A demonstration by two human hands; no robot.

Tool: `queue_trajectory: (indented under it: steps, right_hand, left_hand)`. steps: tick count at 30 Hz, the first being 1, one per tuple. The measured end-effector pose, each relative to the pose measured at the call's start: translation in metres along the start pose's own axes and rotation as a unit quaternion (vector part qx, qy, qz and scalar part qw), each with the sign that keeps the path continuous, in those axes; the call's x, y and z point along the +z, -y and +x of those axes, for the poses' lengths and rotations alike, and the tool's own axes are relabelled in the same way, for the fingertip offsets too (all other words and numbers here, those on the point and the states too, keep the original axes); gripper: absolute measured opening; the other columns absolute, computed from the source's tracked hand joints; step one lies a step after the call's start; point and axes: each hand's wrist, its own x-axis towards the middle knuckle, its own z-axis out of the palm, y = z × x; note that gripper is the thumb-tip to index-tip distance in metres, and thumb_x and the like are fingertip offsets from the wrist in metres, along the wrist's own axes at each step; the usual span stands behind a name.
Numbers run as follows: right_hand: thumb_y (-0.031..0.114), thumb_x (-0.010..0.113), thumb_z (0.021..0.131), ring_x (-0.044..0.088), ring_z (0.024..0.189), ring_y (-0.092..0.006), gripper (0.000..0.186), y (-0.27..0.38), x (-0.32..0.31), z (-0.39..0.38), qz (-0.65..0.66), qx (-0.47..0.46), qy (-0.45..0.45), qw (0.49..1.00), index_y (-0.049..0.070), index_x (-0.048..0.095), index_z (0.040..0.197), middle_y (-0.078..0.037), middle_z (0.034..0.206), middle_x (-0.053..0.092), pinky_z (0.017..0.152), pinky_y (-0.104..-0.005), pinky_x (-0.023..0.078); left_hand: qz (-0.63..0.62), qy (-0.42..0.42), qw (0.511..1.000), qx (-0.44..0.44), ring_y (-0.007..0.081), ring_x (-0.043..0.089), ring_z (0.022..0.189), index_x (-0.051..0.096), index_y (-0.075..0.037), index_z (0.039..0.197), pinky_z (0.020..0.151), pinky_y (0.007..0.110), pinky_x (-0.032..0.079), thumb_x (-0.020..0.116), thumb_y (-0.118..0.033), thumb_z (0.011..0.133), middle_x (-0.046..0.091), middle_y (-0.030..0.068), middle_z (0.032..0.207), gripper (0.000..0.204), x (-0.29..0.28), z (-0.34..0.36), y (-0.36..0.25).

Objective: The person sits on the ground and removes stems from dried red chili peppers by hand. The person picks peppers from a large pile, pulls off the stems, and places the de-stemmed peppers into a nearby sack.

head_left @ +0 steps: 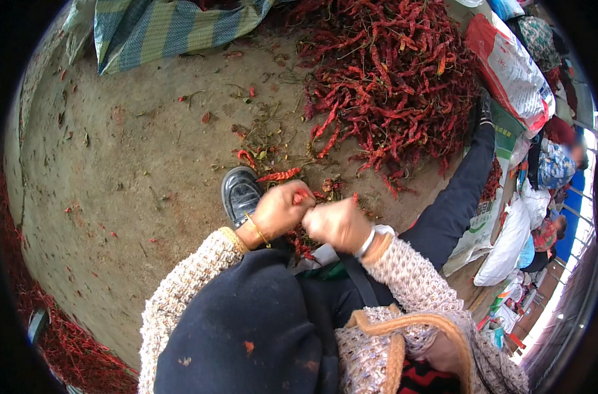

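Note:
My left hand point(277, 211) is closed around a dried red chili pepper, and part of it shows between the fingers. Pressed up against it is my right hand point(340, 224), also closed and a little blurred; what its fingers pinch is hidden. Both hands are above my lap, near the black shoe point(241, 192) on my left foot. A long red chili point(279, 175) shows just beyond my left hand. Several more chilies point(303, 247) lie under and between my wrists. Ahead to the right is a large pile of dried red chilies point(394, 85).
A striped woven sack point(174, 29) lies at the far left. White and red sacks point(509, 72) stand beyond my stretched right leg point(460, 190). Loose stems and chili bits point(263, 141) litter the concrete floor. More chilies point(69, 348) line the left edge. Other people point(555, 164) sit far right.

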Motion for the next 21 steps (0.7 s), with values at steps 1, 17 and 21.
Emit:
queue_trajectory:
  steps: [1, 17, 21]
  right_hand:
    - [0.016, 0.058, 0.077, 0.055, 0.05, -0.0186, 0.015, 0.019, -0.006, 0.016, -0.012, -0.021, 0.047, 0.999, 0.011, 0.051, 0.065, -0.001, 0.056, 0.05, 0.044, -0.0318, 0.045]
    - [0.038, 0.068, 0.074, 0.063, 0.076, -0.027, 0.039, -0.058, 0.019, -0.01, 0.081, 0.517, 0.065, 0.85, 0.0, 0.064, 0.085, -0.014, 0.086, 0.066, 0.071, -0.037, 0.049]
    - [0.025, 0.067, 0.078, 0.063, 0.065, -0.0192, 0.029, -0.041, 0.014, -0.009, 0.199, 0.498, 0.037, 0.843, -0.001, 0.061, 0.09, -0.011, 0.082, 0.065, 0.06, -0.0304, 0.05]
  left_hand:
    - [0.15, -0.128, 0.978, -0.067, 0.0228, 0.061, 0.07, 0.059, -0.004, 0.089, 0.064, 0.035, 0.047, 0.064, -0.014, 0.078, 0.059, 0.0173, 0.073, 0.016, -0.003, 0.001, 0.001]
    - [-0.305, -0.158, 0.925, -0.164, 0.007, 0.05, 0.06, 0.064, 0.001, 0.098, 0.056, 0.022, 0.041, 0.064, -0.009, 0.083, 0.058, -0.0017, 0.071, 0.018, -0.013, -0.001, 0.006]
    - [-0.346, -0.077, 0.927, -0.123, 0.0075, 0.053, 0.065, 0.062, 0.002, 0.106, 0.062, 0.022, 0.044, 0.066, -0.011, 0.084, 0.061, -0.0007, 0.079, 0.025, -0.006, 0.003, -0.001]
